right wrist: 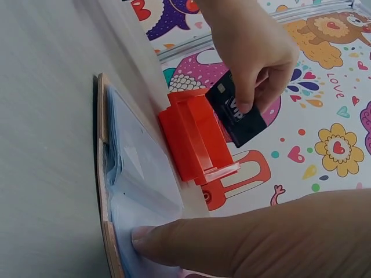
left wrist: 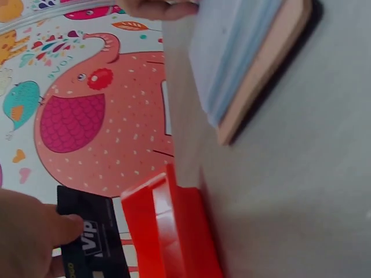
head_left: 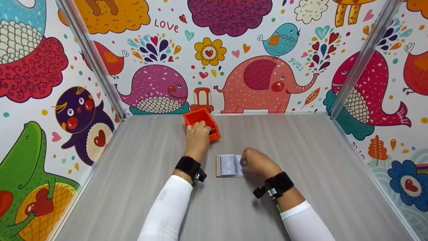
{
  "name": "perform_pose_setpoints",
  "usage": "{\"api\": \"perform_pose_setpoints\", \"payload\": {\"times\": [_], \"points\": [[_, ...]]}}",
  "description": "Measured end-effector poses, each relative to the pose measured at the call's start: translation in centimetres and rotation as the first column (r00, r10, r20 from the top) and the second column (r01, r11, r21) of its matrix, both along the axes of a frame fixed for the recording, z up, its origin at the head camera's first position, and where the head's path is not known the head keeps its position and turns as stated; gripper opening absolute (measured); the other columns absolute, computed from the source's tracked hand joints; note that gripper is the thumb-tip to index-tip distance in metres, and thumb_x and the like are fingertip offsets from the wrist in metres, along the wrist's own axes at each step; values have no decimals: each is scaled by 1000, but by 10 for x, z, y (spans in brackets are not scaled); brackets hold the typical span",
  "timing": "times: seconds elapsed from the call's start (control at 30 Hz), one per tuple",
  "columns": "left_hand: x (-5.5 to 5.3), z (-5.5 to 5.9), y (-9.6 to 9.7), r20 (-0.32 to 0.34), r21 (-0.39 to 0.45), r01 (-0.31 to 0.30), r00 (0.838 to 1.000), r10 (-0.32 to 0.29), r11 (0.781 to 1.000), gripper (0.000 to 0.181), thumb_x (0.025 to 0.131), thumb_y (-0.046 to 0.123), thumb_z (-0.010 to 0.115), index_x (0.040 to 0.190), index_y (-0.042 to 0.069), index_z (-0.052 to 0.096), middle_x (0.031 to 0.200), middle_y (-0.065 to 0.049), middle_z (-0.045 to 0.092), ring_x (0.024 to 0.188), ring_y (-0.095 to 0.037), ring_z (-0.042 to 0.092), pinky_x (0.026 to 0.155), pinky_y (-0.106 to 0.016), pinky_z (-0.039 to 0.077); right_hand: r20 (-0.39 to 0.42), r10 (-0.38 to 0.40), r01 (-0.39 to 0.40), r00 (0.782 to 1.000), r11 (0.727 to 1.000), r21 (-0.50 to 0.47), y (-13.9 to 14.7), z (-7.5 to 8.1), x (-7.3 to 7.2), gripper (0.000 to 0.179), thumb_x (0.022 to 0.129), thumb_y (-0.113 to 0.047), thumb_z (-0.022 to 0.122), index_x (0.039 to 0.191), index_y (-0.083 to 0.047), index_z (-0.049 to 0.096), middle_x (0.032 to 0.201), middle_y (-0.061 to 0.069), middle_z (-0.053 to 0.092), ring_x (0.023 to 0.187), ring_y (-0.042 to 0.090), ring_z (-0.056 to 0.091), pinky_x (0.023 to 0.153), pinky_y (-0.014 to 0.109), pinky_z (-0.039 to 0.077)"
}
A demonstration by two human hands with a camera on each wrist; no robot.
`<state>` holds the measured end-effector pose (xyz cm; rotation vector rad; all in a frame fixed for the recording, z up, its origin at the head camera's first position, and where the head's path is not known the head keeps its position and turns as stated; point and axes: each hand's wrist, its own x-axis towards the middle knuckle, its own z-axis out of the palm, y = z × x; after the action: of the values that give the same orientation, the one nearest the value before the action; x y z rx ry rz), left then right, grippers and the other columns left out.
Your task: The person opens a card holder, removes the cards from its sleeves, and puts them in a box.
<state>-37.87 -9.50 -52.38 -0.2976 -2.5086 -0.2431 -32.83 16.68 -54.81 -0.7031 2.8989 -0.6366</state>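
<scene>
Over the front part of a red plastic bin (head_left: 197, 116), my left hand (head_left: 198, 137) pinches a black card (left wrist: 95, 231) marked "VIP" between thumb and fingers. The card is tilted and held clear of the bin in the right wrist view. Nearer to me lies an open card holder (head_left: 228, 165) with clear plastic sleeves and a tan cover. My right hand (head_left: 260, 163) grips it at its right side, the thumb (right wrist: 156, 238) pressed on a sleeve. Its other fingers are mostly hidden in the right wrist view.
The grey wood-grain table (head_left: 140, 174) carries the bin near its back edge. Printed walls with cartoon animals (head_left: 260, 83) stand behind and on both sides, joined by metal corner posts (head_left: 97, 63). Each wrist wears a black strap (head_left: 189, 166) with a small camera.
</scene>
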Motion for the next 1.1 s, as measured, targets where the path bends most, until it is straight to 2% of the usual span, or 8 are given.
{"api": "perform_pose_setpoints", "payload": {"times": [0.13,0.27,0.4,0.6,0.87,1.0,1.1], "points": [[-10,-8,1,35,-27,-18,999,19,999,22,103,0,71,109,9,90,104,-11,78,102,-31,72,92,-48,47,20,-29,29,999,1000,-1,-1,1,0,25,82,-2,91,106,-2,84,104,7,75,86,19,61,82,41,58],[-15,-14,4,63,-50,-31,997,34,998,24,104,0,68,108,9,90,107,-12,79,104,-32,73,93,-50,48,8,-18,18,1000,1000,-10,-1,1,1,24,82,-2,92,105,-2,84,104,7,75,86,19,61,84,42,60],[-18,-17,7,87,-79,-38,995,44,996,22,105,1,71,110,9,90,110,-13,80,107,-33,73,95,-51,49,-8,-11,11,1000,1000,-11,-2,1,1,24,81,-2,92,103,-1,84,103,7,75,86,18,60,84,44,61],[-22,-23,7,129,-105,-55,989,68,993,23,103,1,71,110,10,91,107,-13,83,103,-33,75,95,-52,50,5,-15,15,1000,1000,-4,-3,2,2,26,83,-4,92,107,-2,84,104,7,76,87,18,61,85,43,61],[-22,-24,7,165,-97,-22,986,38,995,23,99,-2,69,104,9,89,99,-15,85,97,-34,79,96,-55,50,-6,-8,8,1000,999,-38,-1,0,1,25,77,-1,89,101,-2,85,105,8,76,90,19,62,89,46,61],[-20,-20,10,230,-108,-12,972,36,994,19,99,-1,75,109,8,88,102,-14,86,98,-35,79,100,-56,48,-1,-18,18,1000,999,-39,1,-1,1,26,78,-1,89,103,-2,85,106,8,75,90,19,62,90,47,62],[-19,-16,12,295,-119,-16,954,51,993,18,101,2,76,113,7,88,103,-13,87,99,-34,79,104,-57,46,4,-19,19,1000,999,-38,1,-1,1,26,78,-1,90,103,-2,85,107,8,75,91,19,62,90,47,62]]}}
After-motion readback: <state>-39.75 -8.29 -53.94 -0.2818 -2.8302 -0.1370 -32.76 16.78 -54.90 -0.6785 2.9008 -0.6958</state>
